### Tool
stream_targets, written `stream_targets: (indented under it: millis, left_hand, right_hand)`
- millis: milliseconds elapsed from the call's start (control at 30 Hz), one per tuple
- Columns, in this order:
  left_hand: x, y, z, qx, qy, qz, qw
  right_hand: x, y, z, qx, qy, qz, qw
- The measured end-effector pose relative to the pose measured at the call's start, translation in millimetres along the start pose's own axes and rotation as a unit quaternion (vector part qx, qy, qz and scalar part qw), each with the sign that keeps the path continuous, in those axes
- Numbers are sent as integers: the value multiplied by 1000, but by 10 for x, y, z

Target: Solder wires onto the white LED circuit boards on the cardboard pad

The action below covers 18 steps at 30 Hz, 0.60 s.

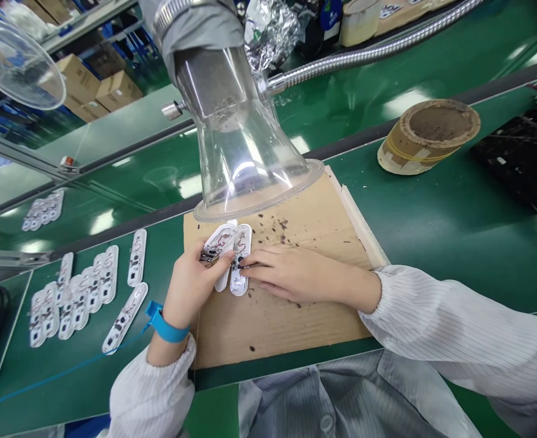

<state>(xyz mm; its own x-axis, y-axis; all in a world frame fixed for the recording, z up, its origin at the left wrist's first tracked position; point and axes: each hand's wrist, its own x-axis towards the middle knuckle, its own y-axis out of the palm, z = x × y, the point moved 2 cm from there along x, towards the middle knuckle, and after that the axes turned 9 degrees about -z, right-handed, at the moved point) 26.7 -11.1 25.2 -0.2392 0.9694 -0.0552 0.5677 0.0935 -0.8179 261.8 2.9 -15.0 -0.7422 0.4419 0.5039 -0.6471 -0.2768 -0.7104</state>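
Observation:
My left hand (197, 280), with a blue strap at its wrist, grips a white oblong casing (221, 243) holding a circuit board and wires. Right beside it, a second white casing (241, 267) lies on the brown cardboard sheet (232, 340). My right hand (286, 271) reaches in from the right, its fingers closed together and their tips on the second casing's dark components. Whether those fingertips pinch a small part is hidden. Dark specks are scattered over the cardboard.
A clear extraction hood (250, 158) hangs just above the work. More white casings (79, 298) lie on the green table at left. A cardboard ring (427, 137) stands at back right, near a black bag (523, 152). A blue cord (62, 372) crosses the left side.

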Motion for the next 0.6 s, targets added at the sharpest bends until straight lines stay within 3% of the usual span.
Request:
stream_targets:
  millis: [600]
  left_hand:
    - [-7, 39, -29, 0, 3, 18, 1000]
  right_hand:
    - [-11, 2, -5, -16, -14, -7, 1000]
